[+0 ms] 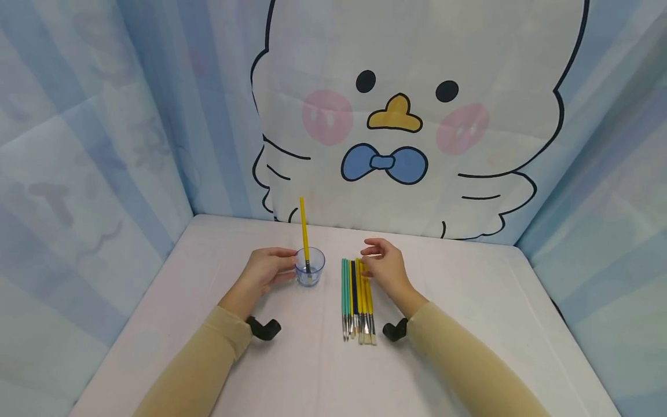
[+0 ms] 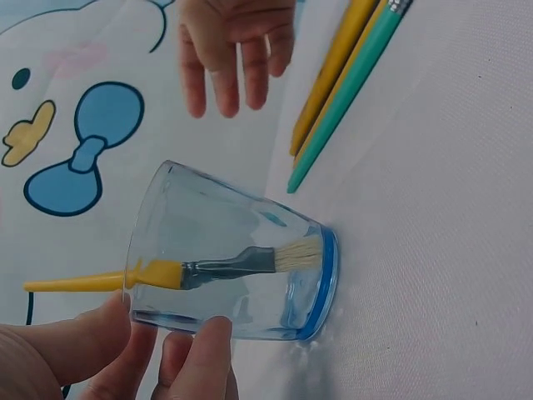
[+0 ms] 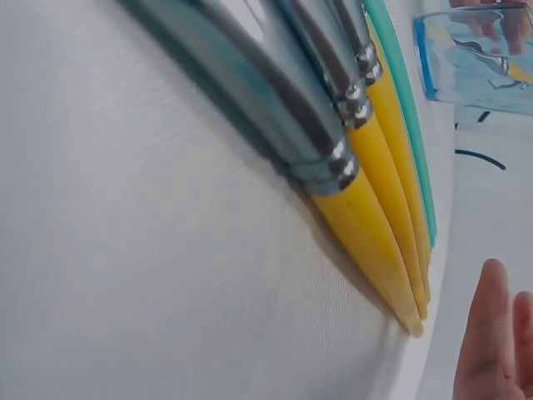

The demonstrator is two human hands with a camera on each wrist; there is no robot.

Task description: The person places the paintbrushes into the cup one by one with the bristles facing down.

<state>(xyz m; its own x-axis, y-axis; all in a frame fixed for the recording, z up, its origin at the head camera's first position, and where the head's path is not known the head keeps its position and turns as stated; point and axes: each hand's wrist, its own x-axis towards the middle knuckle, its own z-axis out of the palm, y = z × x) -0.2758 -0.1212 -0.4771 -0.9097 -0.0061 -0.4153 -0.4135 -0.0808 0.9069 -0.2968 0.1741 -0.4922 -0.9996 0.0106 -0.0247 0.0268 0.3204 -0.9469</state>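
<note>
A clear blue-tinted cup (image 1: 310, 274) stands upright on the table. One yellow paintbrush (image 1: 304, 229) leans in it, its pale bristles (image 2: 298, 254) down at the cup's base. My left hand (image 1: 264, 267) is at the cup's left side, fingertips right at the wall and rim without wrapping round it. To the cup's right lies a row of paintbrushes (image 1: 356, 295), teal, dark blue and yellow, bristles toward me. Over the handle ends at the row's right is my right hand (image 1: 385, 265), its fingers loosely extended and holding nothing.
A pale cloth covers the table (image 1: 469, 324). Behind it hangs a curtain (image 1: 406, 202) printed with a white cartoon figure, and blue-striped curtains (image 1: 88, 174) close in both sides. A black wrist mount (image 1: 264, 328) juts out from the left sleeve, another (image 1: 395, 330) from the right.
</note>
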